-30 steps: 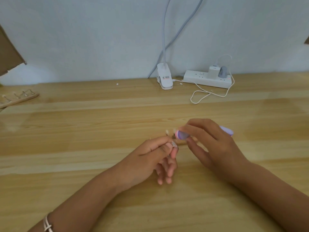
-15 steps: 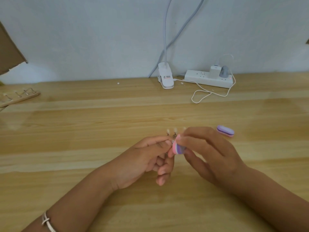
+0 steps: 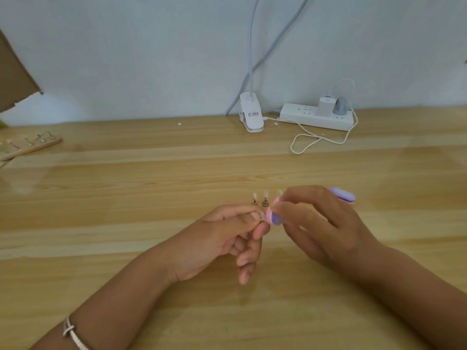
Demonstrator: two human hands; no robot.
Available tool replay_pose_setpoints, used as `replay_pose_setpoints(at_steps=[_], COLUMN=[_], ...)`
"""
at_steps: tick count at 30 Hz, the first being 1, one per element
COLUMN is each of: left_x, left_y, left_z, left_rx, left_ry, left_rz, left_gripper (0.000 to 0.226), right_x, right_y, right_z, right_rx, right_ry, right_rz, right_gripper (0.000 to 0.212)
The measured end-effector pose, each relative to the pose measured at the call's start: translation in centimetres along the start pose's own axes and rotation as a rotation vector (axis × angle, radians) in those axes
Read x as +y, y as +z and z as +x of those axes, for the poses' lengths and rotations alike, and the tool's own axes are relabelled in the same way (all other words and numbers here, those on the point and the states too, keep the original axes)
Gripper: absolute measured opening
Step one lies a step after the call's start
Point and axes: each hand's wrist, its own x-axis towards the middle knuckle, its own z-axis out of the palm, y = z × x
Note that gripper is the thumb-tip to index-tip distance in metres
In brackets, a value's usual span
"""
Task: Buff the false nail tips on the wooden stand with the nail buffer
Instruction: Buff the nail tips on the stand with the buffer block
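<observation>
Head camera looks down on a wooden table. By the far wall sit a white power strip and a lamp clip; a purple oval block lies behind the right hand. Mid-table, three pale nail tips on metal clips rise just behind the fingers, their base hidden. The right hand pinches a pink-and-purple nail buffer. The left hand pinches something small and pale against the buffer's end.

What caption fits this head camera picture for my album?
Right hand holds a pink-and-purple nail buffer against a false nail tip pinched by the left hand.
</observation>
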Motion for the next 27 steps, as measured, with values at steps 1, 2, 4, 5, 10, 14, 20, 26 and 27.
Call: replay_pose_setpoints(at_steps=[1, 2, 4, 5, 10, 14, 20, 26, 27], left_x=[0.0, 0.0, 0.0, -0.1, 0.1, 0.0, -0.6, -1.0, -1.2], left_y=[0.0, 0.0, 0.1, 0.1, 0.0, 0.2, 0.1, 0.2, 0.2], left_z=[0.0, 0.0, 0.0, 0.0, -0.1, 0.2, 0.7, 0.7, 0.7], left_rx=[-0.009, -0.013, -0.008, -0.003, -0.013, 0.103, 0.356, 0.461, 0.485], left_ry=[0.004, 0.005, 0.000, -0.007, 0.001, 0.043, 0.111, 0.165, 0.171], left_rz=[-0.010, -0.016, -0.004, 0.004, -0.008, 0.013, 0.157, 0.235, 0.260], left_gripper=[0.030, 0.030, 0.032, 0.035, 0.032, 0.028, 0.017, 0.020, 0.020], right_x=[0.3, 0.3, -0.1, -0.4, 0.1, 0.9, 0.2, 0.0, 0.2], right_y=[-0.1, -0.1, 0.1, 0.2, 0.4, 0.3, 0.7, 0.7, 0.6], right_z=[0.0, 0.0, -0.1, -0.2, -0.4, -0.5, -0.5, -0.2, -0.2], right_rx=[0.010, 0.029, 0.068, 0.072, 0.026, 0.057, 0.018, -0.060, -0.061], right_ry=[0.032, 0.052, 0.032, 0.002, 0.005, 0.154, 0.173, 0.171, 0.182], right_rz=[-0.010, -0.009, 0.011, 0.030, -0.009, 0.040, 0.092, 0.020, 0.015], right_gripper=[0.044, 0.046, 0.042, 0.039, 0.036, 0.033, 0.027, 0.028, 0.029])
